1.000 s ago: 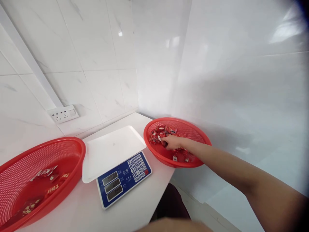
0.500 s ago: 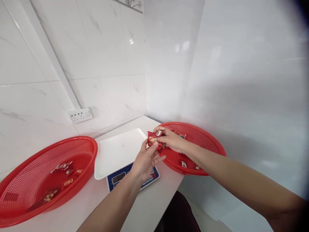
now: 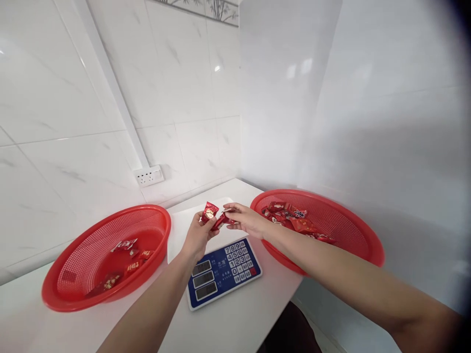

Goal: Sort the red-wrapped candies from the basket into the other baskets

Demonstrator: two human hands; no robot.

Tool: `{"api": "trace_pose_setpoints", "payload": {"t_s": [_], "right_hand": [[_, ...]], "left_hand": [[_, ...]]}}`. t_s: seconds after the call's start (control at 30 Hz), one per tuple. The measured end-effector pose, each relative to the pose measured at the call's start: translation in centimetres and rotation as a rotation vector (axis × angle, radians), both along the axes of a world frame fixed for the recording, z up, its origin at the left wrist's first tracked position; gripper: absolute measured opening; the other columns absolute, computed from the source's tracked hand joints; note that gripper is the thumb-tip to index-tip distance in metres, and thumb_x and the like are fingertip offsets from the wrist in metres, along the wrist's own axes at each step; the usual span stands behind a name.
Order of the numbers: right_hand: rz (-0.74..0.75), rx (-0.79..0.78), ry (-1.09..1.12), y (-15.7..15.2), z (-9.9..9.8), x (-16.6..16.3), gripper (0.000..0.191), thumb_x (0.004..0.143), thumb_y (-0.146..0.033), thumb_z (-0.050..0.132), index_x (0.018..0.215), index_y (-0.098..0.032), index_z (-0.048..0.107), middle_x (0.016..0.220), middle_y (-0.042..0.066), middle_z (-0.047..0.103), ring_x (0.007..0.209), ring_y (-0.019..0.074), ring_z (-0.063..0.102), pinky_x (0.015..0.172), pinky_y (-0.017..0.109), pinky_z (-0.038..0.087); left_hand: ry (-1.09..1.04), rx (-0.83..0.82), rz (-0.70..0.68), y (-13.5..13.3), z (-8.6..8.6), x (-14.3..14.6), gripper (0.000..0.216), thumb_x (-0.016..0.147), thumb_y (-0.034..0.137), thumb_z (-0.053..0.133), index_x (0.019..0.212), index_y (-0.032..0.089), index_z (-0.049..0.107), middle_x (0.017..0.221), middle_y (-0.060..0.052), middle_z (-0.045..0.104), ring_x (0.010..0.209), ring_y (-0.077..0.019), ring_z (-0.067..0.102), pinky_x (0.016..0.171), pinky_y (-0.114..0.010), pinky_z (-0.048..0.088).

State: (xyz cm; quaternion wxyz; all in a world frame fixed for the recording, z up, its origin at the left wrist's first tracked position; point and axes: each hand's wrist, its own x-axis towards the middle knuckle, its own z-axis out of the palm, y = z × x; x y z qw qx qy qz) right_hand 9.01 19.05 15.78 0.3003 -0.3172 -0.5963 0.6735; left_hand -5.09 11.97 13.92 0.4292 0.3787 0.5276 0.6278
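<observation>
My left hand (image 3: 197, 236) and my right hand (image 3: 246, 219) meet above the white tray (image 3: 175, 235) of a blue electronic scale (image 3: 222, 271). The left hand pinches a red wrapped candy (image 3: 209, 212) between thumb and fingers. The right hand's fingers are closed on another red candy (image 3: 224, 220) just beside it. A red mesh basket (image 3: 353, 230) at the right holds several red candies (image 3: 290, 216). A second red mesh basket (image 3: 88, 294) at the left holds a few red candies (image 3: 127, 244).
Everything stands on a white counter (image 3: 239, 314) in a corner of white tiled walls. A white power socket (image 3: 148, 176) sits on the left wall behind the scale. The counter's front edge runs below the right basket, which overhangs it.
My right hand left the right basket with candies and moved left over the scale tray. My left hand came up and took hold of one candy. The view shifted left.
</observation>
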Motion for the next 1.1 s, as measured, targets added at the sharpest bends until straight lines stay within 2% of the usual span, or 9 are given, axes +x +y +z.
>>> {"api": "trace_pose_setpoints", "payload": {"t_s": [0.1,0.23,0.33,0.47,0.63,0.8,0.9,0.97,1.1], "right_hand": [[-0.033,0.064,-0.126,0.4,-0.4,-0.9,0.014,0.089,-0.024,0.048,0.102,-0.021,0.052,0.086,0.001,0.060,0.058,0.0041,0.056,0.052,0.015,0.046],[-0.003,0.132,-0.279,1.2,-1.0,-1.6,0.021,0.088,-0.037,0.048,0.092,-0.018,0.055,0.057,-0.003,0.057,0.034,0.0036,0.039,0.034,0.015,0.028],[0.043,0.169,-0.390,1.6,-1.3,-2.0,0.024,0.087,-0.039,0.049,0.083,-0.016,0.056,0.046,-0.004,0.055,0.030,0.0045,0.036,0.032,0.016,0.024],[0.093,0.162,-0.484,1.9,-1.2,-2.4,0.030,0.090,-0.038,0.044,0.075,-0.015,0.056,0.043,-0.003,0.054,0.030,0.0052,0.035,0.031,0.017,0.022],[0.122,0.098,-0.493,2.0,-0.8,-2.7,0.033,0.092,-0.039,0.038,0.077,-0.014,0.056,0.049,-0.001,0.056,0.031,0.0050,0.035,0.032,0.017,0.020],[0.104,0.083,-0.457,1.9,-0.8,-2.4,0.032,0.089,-0.042,0.042,0.078,-0.016,0.055,0.050,-0.001,0.056,0.032,0.0048,0.035,0.032,0.017,0.018],[0.077,0.092,-0.442,2.1,-1.2,-2.3,0.027,0.084,-0.044,0.050,0.085,-0.018,0.055,0.052,-0.001,0.058,0.033,0.0050,0.036,0.033,0.017,0.020],[0.045,0.105,-0.430,2.3,-1.6,-2.2,0.028,0.082,-0.043,0.054,0.097,-0.019,0.054,0.056,-0.001,0.060,0.034,0.0054,0.038,0.034,0.016,0.022],[-0.028,0.146,-0.393,2.5,-2.0,-2.0,0.054,0.080,-0.040,0.057,0.127,-0.022,0.036,0.066,-0.001,0.063,0.044,0.0073,0.047,0.038,0.016,0.030]], "left_hand": [[0.131,-0.036,0.055,-0.2,-0.1,-2.2,0.027,0.076,0.026,0.060,0.096,0.018,0.044,0.075,0.000,0.060,0.054,-0.0076,0.058,0.045,-0.015,0.042],[0.352,-0.066,0.119,-0.4,-0.4,-4.3,0.028,0.075,0.029,0.061,0.097,0.020,0.048,0.069,0.004,0.055,0.041,-0.0058,0.051,0.036,-0.015,0.034],[0.494,-0.095,0.144,-0.3,-0.8,-5.1,0.027,0.073,0.029,0.063,0.096,0.022,0.051,0.066,0.005,0.054,0.038,-0.0058,0.048,0.035,-0.016,0.035],[0.599,-0.137,0.154,0.3,-1.5,-5.7,0.024,0.074,0.028,0.061,0.095,0.022,0.052,0.061,0.005,0.054,0.039,-0.0078,0.047,0.036,-0.017,0.036],[0.636,-0.146,0.132,1.1,-1.9,-5.6,0.023,0.078,0.032,0.058,0.098,0.021,0.051,0.063,0.004,0.055,0.040,-0.0080,0.047,0.039,-0.018,0.036],[0.675,-0.122,0.101,1.3,-1.8,-5.4,0.023,0.077,0.035,0.059,0.096,0.022,0.057,0.052,0.007,0.050,0.036,-0.0082,0.045,0.043,-0.020,0.035],[0.684,-0.117,0.100,1.2,-1.5,-5.5,0.031,0.074,0.034,0.062,0.103,0.023,0.057,0.048,0.008,0.050,0.036,-0.0096,0.046,0.047,-0.021,0.035],[0.669,-0.124,0.107,1.2,-1.3,-5.7,0.033,0.073,0.035,0.063,0.103,0.023,0.057,0.046,0.009,0.049,0.036,-0.0099,0.046,0.047,-0.022,0.035],[0.590,-0.165,0.116,1.2,-0.8,-5.9,0.026,0.075,0.040,0.059,0.090,0.019,0.059,0.047,0.007,0.048,0.034,-0.0088,0.045,0.041,-0.021,0.032]]}}
